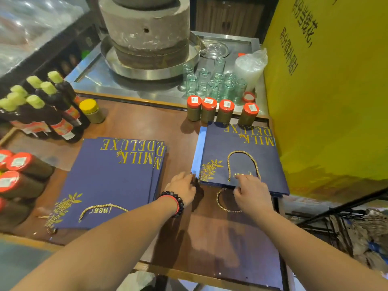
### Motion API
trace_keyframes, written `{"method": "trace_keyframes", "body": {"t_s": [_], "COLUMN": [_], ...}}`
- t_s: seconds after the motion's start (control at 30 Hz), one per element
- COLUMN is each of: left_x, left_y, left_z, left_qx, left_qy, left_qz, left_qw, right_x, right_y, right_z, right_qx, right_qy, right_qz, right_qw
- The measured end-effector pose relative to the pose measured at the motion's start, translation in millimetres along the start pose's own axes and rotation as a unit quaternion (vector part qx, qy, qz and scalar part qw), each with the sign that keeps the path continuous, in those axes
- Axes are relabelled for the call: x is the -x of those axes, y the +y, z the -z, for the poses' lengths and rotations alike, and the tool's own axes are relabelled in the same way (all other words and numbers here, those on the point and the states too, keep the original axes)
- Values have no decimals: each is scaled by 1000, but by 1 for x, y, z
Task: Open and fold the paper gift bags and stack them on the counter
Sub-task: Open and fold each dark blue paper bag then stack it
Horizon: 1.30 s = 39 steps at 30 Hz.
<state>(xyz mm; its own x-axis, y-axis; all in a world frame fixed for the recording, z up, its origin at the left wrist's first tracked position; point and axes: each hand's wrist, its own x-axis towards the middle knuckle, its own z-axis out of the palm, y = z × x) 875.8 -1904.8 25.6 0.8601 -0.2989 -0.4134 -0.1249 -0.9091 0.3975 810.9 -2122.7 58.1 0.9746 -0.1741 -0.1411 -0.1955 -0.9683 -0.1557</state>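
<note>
Right hand rests on the near edge of the flat navy paper gift bag with gold lettering, fingers loosely curved over the gold cord handle; whether it pinches the cord or only presses cannot be told. Left hand, wearing a dark bead bracelet, touches that bag's near-left corner with relaxed fingertips, gripping nothing visibly.

Bag lies on the brown wooden bench, on top of at least 1 more flat bag; a 2nd cord loop pokes out from beneath, toward the person. Left of this bag, well apart, sits a stack of matching navy bags.

Step in hand, judged: squaring or lifting the top bag. To do it well, hold the corner down with the left hand while the right separates only the top layer, keeping the cord free of the lower loop.

Edges and room: bag's right side lies just beside the tall yellow panel. Beyond the bag, 4 red-lidded jars stand close to its far edge. Open bench lies between the bag and the stack, and on the near side.
</note>
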Motion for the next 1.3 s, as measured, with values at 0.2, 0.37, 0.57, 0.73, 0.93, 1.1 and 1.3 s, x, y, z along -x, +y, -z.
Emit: {"method": "trace_keyframes", "body": {"t_s": [0.2, 0.37, 0.57, 0.73, 0.93, 1.1, 1.3], "left_x": [16, 38, 70, 83, 76, 86, 133], "left_y": [-98, -206, -337, -344, -327, -319, -263], "left_z": [21, 46, 76, 98, 138, 171, 218], "left_qx": [-8, -51, -35, 210, 320, 308, 95], "left_qy": [24, 26, 45, 87, 91, 64, -59], "left_qz": [47, 84, 179, 279, 311, 203, 28], "left_qw": [999, 995, 982, 933, 890, 927, 993], "right_x": [0, 8, 10, 9, -4, 2, 25], "right_y": [-116, -201, -269, -298, -310, -300, -270], "right_z": [-32, -73, -115, -122, -99, -62, 3], "right_qx": [25, 22, -72, -163, -321, -410, -467], "right_qy": [-60, -152, -242, -220, -121, -106, -137], "right_qz": [95, 74, -28, -162, -308, -290, -280], "right_qw": [993, 985, 967, 948, 887, 858, 827]}}
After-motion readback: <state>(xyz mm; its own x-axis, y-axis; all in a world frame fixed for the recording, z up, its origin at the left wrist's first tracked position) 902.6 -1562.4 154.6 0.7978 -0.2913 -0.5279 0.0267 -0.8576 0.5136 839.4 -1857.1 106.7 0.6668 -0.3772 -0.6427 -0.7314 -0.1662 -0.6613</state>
